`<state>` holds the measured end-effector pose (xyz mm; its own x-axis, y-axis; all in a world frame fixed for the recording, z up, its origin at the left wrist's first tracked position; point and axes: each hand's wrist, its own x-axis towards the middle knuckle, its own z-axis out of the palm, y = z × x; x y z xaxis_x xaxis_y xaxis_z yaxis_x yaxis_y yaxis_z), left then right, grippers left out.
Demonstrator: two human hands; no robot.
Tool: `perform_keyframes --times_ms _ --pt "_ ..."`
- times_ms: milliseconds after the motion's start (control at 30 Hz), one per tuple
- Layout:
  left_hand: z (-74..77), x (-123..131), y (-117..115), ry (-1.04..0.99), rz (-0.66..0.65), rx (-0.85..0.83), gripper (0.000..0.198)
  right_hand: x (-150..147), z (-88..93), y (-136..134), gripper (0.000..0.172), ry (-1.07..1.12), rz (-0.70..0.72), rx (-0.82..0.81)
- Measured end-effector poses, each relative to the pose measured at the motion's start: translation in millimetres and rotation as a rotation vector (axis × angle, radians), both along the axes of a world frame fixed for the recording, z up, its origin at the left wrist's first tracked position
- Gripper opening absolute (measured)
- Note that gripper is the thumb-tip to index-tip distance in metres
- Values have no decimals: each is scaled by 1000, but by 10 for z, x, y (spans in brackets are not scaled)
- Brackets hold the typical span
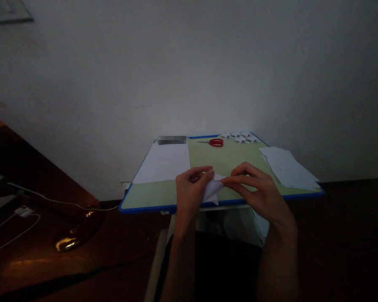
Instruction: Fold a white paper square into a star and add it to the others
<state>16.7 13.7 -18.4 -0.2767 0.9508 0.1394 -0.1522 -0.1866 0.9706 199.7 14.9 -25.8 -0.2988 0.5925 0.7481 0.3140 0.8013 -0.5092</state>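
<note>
A small piece of folded white paper (211, 191) is held up over the table's near edge, between both hands. My left hand (192, 184) pinches its upper left part between thumb and fingers. With thumb and fingertips closed, my right hand (255, 184) grips the right-hand point of the same paper. A loose flap hangs at the bottom of the fold. Beyond the hands lies a pair of scissors (216, 143) with red handles, blades to the left. Part of the folded paper is hidden behind my left fingers.
The pale green table (154, 197) has a blue rim and stands against a wall. White sheets (165, 161) lie at left under a blurred dark object (171, 140). Several folded paper pieces (241, 136) sit at back right; a paper stack (288, 167) overhangs the right edge.
</note>
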Motion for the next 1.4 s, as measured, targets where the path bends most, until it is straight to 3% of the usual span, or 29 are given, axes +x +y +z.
perform_keyframes --times_ms 900,967,1100,1233,1300,1400 --pt "4 -16 5 85 -102 51 20 12 48 -19 10 53 -27 -36" --pt "17 -14 -8 73 -109 77 20 11 53 -17 16 79 -52 -59" --pt "34 12 -24 11 -91 178 24 -24 34 23 47 176 -108 -208" --pt "37 56 -18 -74 -38 308 50 -120 -11 103 68 416 -48 -390" --pt "37 73 -15 -100 -25 334 55 -170 -13 133 60 485 38 -466" --pt "31 89 -11 -122 -26 338 46 -223 17 140 33 483 130 -532"
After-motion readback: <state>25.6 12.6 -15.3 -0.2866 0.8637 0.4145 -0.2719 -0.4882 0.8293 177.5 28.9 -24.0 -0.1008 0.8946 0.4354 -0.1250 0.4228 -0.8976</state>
